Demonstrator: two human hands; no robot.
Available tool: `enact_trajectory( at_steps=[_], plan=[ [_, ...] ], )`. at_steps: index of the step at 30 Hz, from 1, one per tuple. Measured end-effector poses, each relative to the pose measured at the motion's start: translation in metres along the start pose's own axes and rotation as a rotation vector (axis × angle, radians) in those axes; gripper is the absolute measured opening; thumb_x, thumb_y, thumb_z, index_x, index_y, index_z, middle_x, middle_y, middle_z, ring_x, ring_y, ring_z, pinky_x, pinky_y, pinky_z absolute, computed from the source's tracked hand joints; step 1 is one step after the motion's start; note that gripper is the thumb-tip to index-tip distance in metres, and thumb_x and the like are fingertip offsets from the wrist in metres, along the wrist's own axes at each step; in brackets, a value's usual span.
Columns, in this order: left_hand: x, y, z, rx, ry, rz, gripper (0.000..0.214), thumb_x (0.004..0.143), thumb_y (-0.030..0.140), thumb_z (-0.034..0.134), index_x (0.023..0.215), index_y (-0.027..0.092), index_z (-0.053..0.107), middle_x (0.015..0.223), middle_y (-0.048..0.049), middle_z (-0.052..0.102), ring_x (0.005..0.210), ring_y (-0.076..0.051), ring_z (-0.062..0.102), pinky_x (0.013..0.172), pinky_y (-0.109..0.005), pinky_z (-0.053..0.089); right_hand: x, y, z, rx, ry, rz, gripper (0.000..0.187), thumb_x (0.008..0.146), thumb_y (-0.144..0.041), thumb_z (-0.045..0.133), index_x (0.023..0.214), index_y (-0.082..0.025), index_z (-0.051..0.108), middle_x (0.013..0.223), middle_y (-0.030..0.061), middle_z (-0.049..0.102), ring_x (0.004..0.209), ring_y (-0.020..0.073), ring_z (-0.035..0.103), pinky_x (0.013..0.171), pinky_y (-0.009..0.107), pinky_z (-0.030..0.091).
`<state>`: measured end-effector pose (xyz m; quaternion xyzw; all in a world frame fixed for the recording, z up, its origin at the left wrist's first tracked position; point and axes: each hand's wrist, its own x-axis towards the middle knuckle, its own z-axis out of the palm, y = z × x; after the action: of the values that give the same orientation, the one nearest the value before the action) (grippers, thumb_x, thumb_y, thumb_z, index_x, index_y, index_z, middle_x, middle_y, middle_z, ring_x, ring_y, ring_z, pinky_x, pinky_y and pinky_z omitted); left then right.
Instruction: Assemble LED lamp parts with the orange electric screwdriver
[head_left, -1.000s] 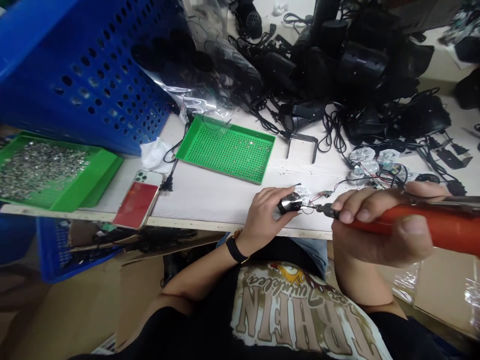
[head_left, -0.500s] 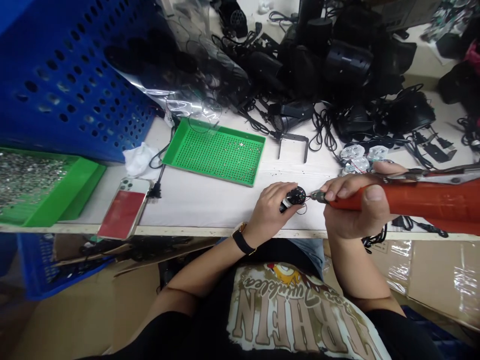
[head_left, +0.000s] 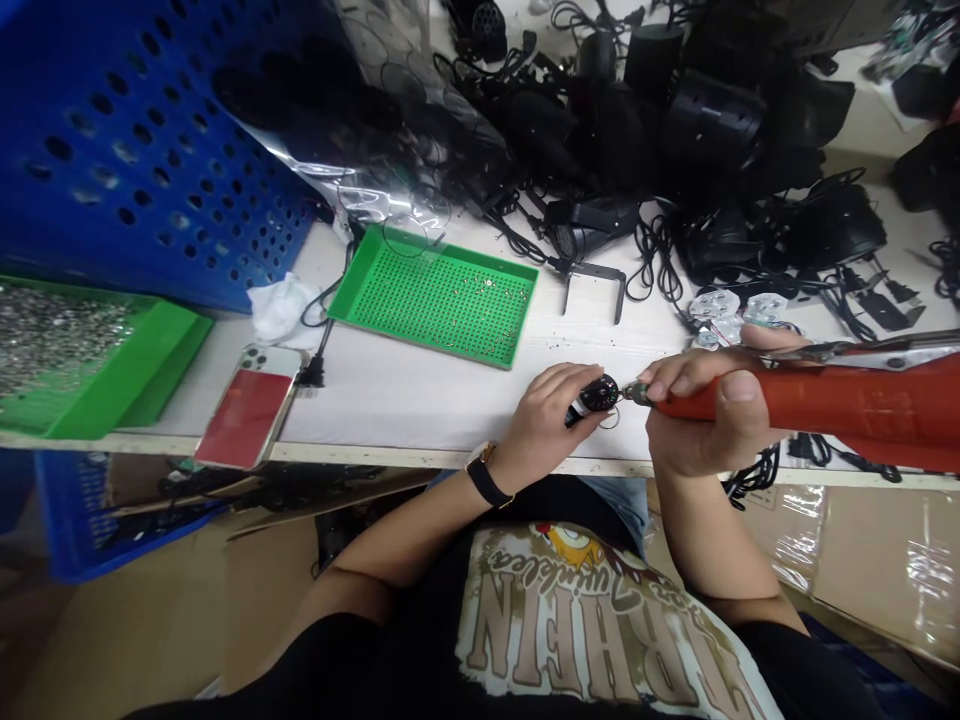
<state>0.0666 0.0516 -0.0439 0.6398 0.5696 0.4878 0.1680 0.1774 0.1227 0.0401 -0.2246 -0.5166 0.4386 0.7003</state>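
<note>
Near the white table's (head_left: 420,425) front edge, your left hand (head_left: 541,420) grips a round black part (head_left: 600,393); your right hand (head_left: 705,405) wraps a red power screwdriver (head_left: 840,405), tip at the part. Bare tabletop stretches left to a phone (head_left: 246,412). Beyond, one green tray (head_left: 390,300) holds scattered small metal pieces (head_left: 489,345), another tray (head_left: 161,365) many. Behind: blue crate (head_left: 202,110), black lamps (head_left: 716,115).

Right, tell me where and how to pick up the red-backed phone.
Pinch the phone by its near end, coming from the table's front, probably thumb on top and fingers beneath: it lies flat, camera lenses up, and that end juts slightly over the table edge.
</note>
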Motion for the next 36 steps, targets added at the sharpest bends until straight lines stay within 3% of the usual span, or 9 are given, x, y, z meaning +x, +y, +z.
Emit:
enact_trajectory(
  at_steps=[15, 19, 22, 33, 36],
  plan=[
    [0.0012, 0.0021, -0.0013, -0.054, -0.022, 0.001, 0.039, 0.093, 0.028, 0.074, 0.130, 0.023, 0.061, 0.125, -0.0079, 0.073, 0.122, -0.023, 0.067, 0.107, -0.048, 0.057, -0.0011, 0.0012, 0.0017, 0.010, 0.004, 0.044, 0.009, 0.082, -0.026, 0.066, 0.078, -0.025, 0.058, 0.055, -0.0075, 0.056, 0.042, 0.0120, 0.055, 0.050, 0.030, 0.055],
    [0.0013, 0.0021, -0.0012, -0.065, -0.030, -0.015, 0.037, 0.092, 0.027, 0.074, 0.128, 0.023, 0.061, 0.125, -0.0081, 0.073, 0.122, -0.023, 0.067, 0.108, -0.048, 0.056, -0.0003, 0.0004, 0.0037, -0.011, 0.001, 0.050, 0.005, 0.082, -0.025, 0.064, 0.085, -0.026, 0.060, 0.055, -0.0079, 0.056, 0.041, 0.0127, 0.054, 0.049, 0.031, 0.055],
    [0.0010, 0.0015, -0.0007, -0.057, -0.019, -0.017, 0.041, 0.092, 0.027, 0.075, 0.129, 0.023, 0.060, 0.125, -0.0080, 0.073, 0.122, -0.023, 0.067, 0.108, -0.048, 0.056, -0.0003, 0.0011, 0.0036, -0.046, -0.003, 0.047, 0.012, 0.082, -0.028, 0.065, 0.093, -0.026, 0.061, 0.054, -0.0088, 0.055, 0.039, 0.0133, 0.052, 0.047, 0.032, 0.053],
    [0.0011, 0.0008, -0.0007, -0.028, -0.009, -0.018, 0.042, 0.091, 0.028, 0.076, 0.130, 0.021, 0.060, 0.120, -0.0086, 0.074, 0.120, -0.023, 0.068, 0.102, -0.045, 0.059, -0.0036, 0.0057, 0.0027, -0.079, -0.109, 0.059, 0.016, 0.088, -0.033, 0.071, 0.094, -0.025, 0.058, 0.054, -0.0099, 0.052, 0.039, 0.0101, 0.049, 0.046, 0.026, 0.048],
    [0.0006, -0.0009, 0.0002, -0.020, -0.019, -0.021, 0.043, 0.092, 0.029, 0.075, 0.131, 0.022, 0.059, 0.120, -0.0088, 0.074, 0.120, -0.024, 0.068, 0.101, -0.045, 0.059, -0.0048, 0.0062, 0.0007, -0.106, -0.131, 0.119, 0.019, 0.089, -0.036, 0.071, 0.092, -0.025, 0.057, 0.054, -0.0094, 0.051, 0.040, 0.0112, 0.050, 0.046, 0.028, 0.047]
  ],
)
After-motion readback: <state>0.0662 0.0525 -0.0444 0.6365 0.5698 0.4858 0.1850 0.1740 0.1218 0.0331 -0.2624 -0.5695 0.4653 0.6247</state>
